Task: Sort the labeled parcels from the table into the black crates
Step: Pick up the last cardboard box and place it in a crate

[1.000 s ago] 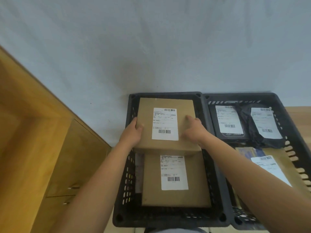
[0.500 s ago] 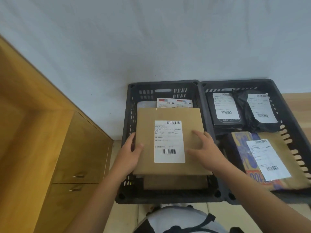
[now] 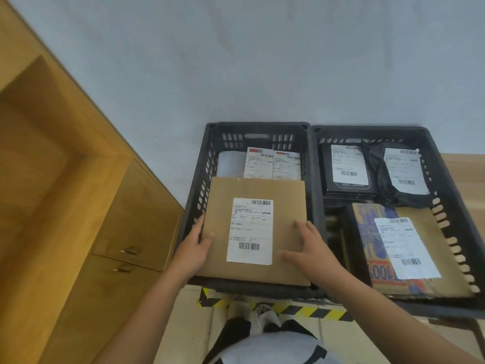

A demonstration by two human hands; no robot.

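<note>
Left hand [image 3: 194, 249], right hand [image 3: 313, 249] on parcel [image 3: 287, 206]

Wooden cabinet [image 3: 136, 219] left, 2 metal handles [image 3: 130, 251]; grey wall [image 3: 236, 61] behind; yellow-black hazard tape [image 3: 301, 310] on floor [image 3: 194, 324].

two black crates [image 3: 257, 126] [image 3: 367, 129]. left crate [image 3: 202, 190]: one brown box [image 3: 288, 203], one white parcel [image 3: 231, 164]. right crate [image 3: 443, 185]: three more parcels [image 3: 326, 166] [image 3: 378, 177] [image 3: 367, 232], and two hands [image 3: 193, 249] [image 3: 313, 252].

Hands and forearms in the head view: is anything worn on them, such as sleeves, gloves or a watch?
Nothing shows. Left hand and right hand are ungloved; both forearms are uncovered to the frame's edge: no sleeve, watch or band. No ring visible on the fingers.
</note>
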